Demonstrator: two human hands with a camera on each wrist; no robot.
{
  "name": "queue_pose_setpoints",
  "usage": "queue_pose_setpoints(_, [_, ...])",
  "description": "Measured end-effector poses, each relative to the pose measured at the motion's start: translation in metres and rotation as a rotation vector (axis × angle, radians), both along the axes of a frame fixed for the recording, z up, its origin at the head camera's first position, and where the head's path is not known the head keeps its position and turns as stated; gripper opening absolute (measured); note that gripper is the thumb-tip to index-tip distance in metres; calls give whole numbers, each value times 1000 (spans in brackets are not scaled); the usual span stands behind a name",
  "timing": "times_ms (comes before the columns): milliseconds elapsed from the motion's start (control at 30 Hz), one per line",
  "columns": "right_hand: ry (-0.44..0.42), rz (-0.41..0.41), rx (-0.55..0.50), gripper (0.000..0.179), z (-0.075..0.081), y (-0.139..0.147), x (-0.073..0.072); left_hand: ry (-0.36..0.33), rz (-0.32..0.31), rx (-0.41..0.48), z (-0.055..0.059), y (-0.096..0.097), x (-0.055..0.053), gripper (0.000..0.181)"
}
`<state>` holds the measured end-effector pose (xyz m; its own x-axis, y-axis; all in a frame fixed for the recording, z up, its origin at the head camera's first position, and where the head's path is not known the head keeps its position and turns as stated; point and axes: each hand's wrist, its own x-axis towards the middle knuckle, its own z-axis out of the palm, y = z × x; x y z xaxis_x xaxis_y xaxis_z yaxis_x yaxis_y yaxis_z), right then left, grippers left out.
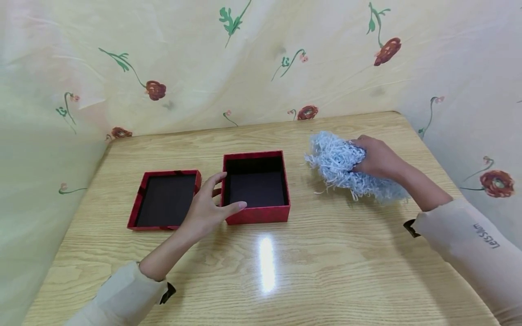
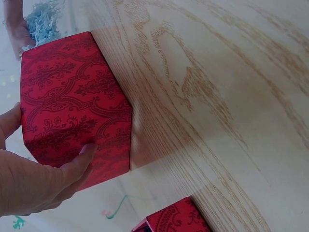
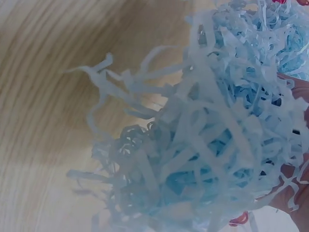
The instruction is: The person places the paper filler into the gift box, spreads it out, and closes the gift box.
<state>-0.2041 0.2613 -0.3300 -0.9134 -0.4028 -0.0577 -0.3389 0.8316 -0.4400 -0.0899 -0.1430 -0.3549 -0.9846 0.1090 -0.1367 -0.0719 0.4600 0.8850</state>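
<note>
1 box (image 1: 261, 215), 1 tray (image 1: 165, 199), 1 paper heap (image 1: 336, 158)

The box (image 1: 257, 215) looks like card wrapped in smooth, faintly shiny patterned paper, with a matt black inside, and the lid (image 1: 165, 199) has a similar matt black lining. The shredded paper (image 1: 336, 160) is thin, crinkled and rough. The table (image 1: 326, 253) shows smooth, glossy wood grain, the wall covering (image 1: 183, 45) is creased, softly shiny sheeting, and the sleeves (image 1: 461, 244) are matt cloth.

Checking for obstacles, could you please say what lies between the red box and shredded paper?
The head view shows bare wood-grain tabletop between the red box and shredded paper.
</note>
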Motion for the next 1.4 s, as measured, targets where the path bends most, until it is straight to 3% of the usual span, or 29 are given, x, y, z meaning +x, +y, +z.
queue_pose_setpoints(233, [51, -4, -42, 59, 12, -1, -4, -7, 3, -5, 1, 0, -1, 95])
queue_pose_setpoints(1067, [92, 20, -56, 63, 41, -15, -13, -23, 6, -12, 6, 1, -3, 94])
queue_pose_setpoints(1400, [72, 31, -62, 64, 49, -25, -13, -19, 1, -13, 6, 0, -4, 95])
